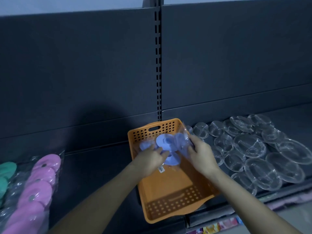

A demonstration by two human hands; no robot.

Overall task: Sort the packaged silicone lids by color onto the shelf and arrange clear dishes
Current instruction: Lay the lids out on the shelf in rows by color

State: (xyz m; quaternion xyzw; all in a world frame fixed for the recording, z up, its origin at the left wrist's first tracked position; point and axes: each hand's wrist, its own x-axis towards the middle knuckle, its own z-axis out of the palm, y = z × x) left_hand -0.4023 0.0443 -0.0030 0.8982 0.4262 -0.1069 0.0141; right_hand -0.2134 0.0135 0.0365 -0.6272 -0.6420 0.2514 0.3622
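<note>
A clear plastic packet of pale blue silicone lids [166,145] is held over the orange perforated basket [170,198] on the dark shelf. My left hand [150,160] grips the packet's left side. My right hand [201,153] grips its right side. The basket floor below shows bare. Packets of pink lids [39,181] lie in a row at the shelf's left, with green lids [6,173] at the far left edge. Several clear dishes [256,149] are piled on the shelf to the right of the basket.
The dark shelf [94,168] shows bare surface between the pink lids and the basket. A slotted upright post [158,68] runs up the back panel behind the basket. Colourful goods [217,227] show on a lower level at bottom right.
</note>
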